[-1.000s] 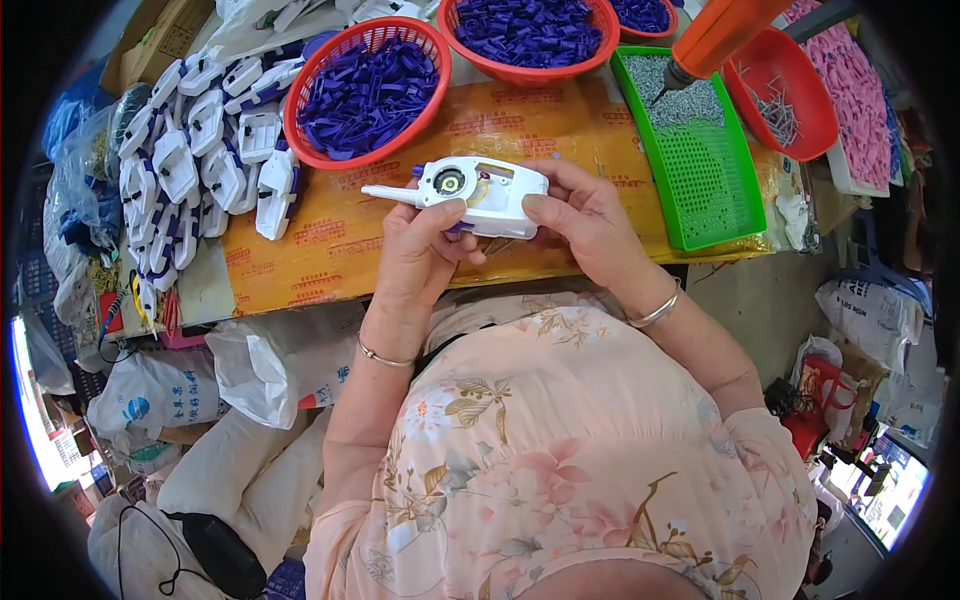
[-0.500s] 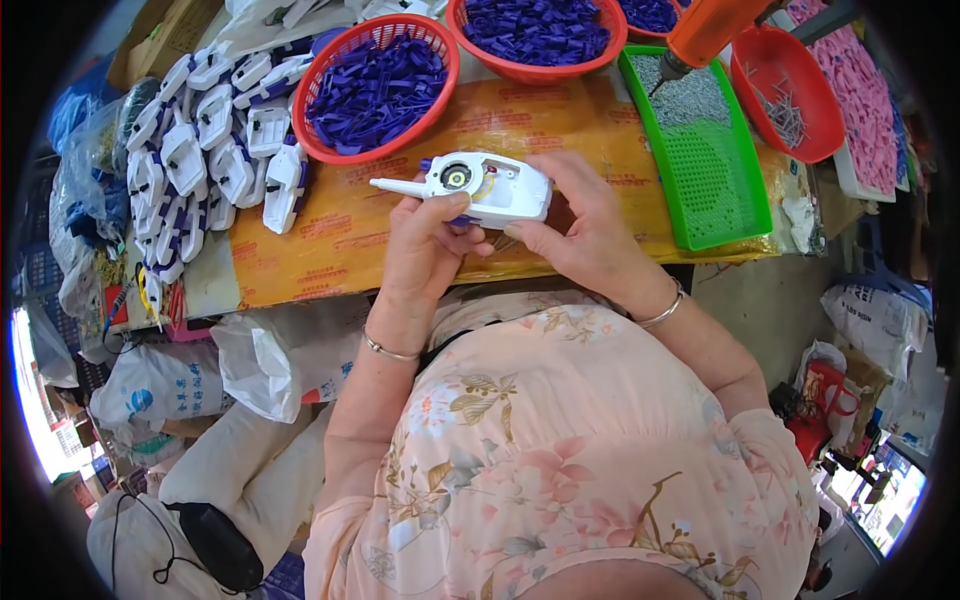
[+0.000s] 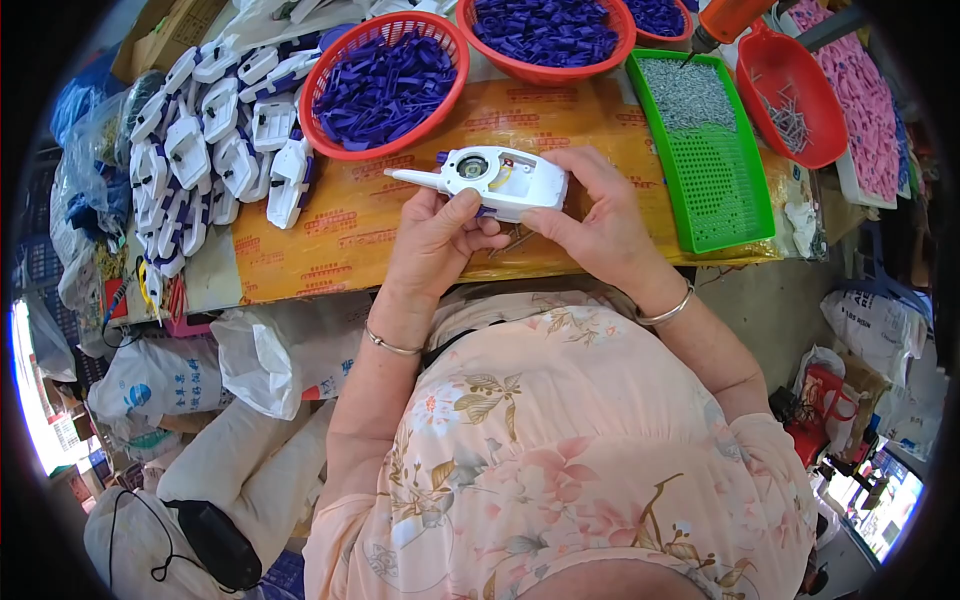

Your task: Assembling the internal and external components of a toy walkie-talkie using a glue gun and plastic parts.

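Note:
Over the near part of the table, a white toy walkie-talkie (image 3: 540, 183) is held level between both hands. Its antenna points left. The upper face shows a round speaker and a recess with a yellow wire and a small red part; purple bits show at its edges. My left hand (image 3: 440, 240) is closed on the antenna end, thumb on top beside the speaker. At the other end, my right hand (image 3: 610, 220) grips the body with its thumb along the near edge and fingers behind the far side. The undersides of the fingers are partly hidden.
Similar white and purple housings (image 3: 238, 165) lie piled at left. Red baskets (image 3: 462, 85) of purple parts stand at the back. A green tray (image 3: 768, 215) of small metal pieces, a red scoop (image 3: 830, 140) with pins and an orange power driver (image 3: 733, 18) are at right.
Both hands and the walkie-talkie have shifted slightly right, still in the same grip. The view has also moved a little, and the driver sits higher in the picture.

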